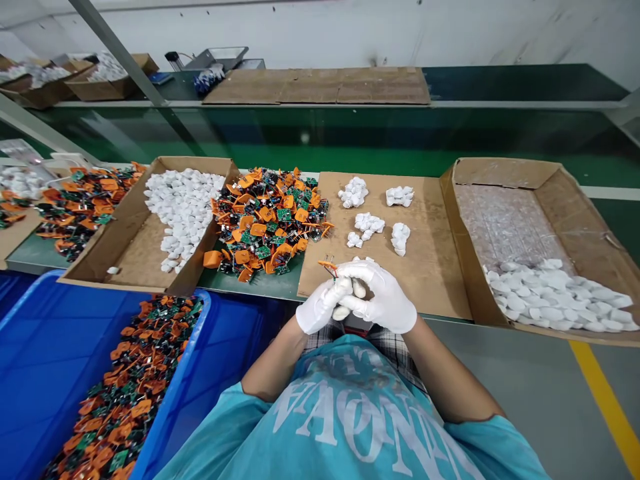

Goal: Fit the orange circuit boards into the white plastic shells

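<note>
Both gloved hands meet in front of my body, over the near edge of the cardboard sheet (425, 267). An orange plug piece with thin metal prongs (329, 266) sticks up between them. My left hand (323, 307) is closed, its fingers pinched at the base of that piece. My right hand (383, 297) curls in from the other side, fingers closed against the left fingertips and the plug piece. Gloved fingers hide the lower part of what they grip. Just beyond the hands lie small clusters of white plastic pieces (369, 225).
Left of the sheet is a heap of orange plug pieces with green circuit boards (270, 220). A cardboard box (130, 247) holds white caps; another box (460, 233) at right holds white housings. A blue bin (200, 333) with more orange pieces stands lower left.
</note>
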`<state>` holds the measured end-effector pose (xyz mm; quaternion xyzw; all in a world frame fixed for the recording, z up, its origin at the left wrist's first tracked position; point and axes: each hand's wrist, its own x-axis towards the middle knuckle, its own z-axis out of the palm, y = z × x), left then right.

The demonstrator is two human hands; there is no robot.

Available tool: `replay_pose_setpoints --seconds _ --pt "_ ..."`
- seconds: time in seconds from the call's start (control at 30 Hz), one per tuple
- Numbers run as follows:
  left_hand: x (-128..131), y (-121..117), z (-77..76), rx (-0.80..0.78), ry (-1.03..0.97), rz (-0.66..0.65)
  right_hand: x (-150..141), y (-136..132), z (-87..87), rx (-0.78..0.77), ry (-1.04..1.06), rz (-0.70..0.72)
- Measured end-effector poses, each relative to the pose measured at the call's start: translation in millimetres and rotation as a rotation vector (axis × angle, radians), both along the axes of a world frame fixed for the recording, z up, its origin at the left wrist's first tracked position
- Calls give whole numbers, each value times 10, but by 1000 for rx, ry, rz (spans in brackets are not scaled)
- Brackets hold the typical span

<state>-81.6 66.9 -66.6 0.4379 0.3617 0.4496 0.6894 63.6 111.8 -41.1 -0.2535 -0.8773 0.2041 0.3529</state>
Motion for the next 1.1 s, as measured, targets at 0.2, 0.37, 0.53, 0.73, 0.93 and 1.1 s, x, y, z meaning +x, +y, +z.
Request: replay_pose_setpoints --seconds 0.2,0.37,0.53,0.73,0.93,1.1 --pt "-100 152 112 60 235 10 -20 104 134 214 -176 86" --pt "-223 408 161 177 215 -20 -148 563 443 120 -329 28" --pt "-208 589 -33 75 197 283 -178 1824 574 -24 -327 -571" --pt "-228 606 -256 63 275 476 -38 2690 380 -233 -578 -868" --pt "-246 604 -273 56 305 458 7 2613 462 -277 -721 -915" --pt "-231 591 -266 38 266 494 61 1930 499 -269 -731 -638"
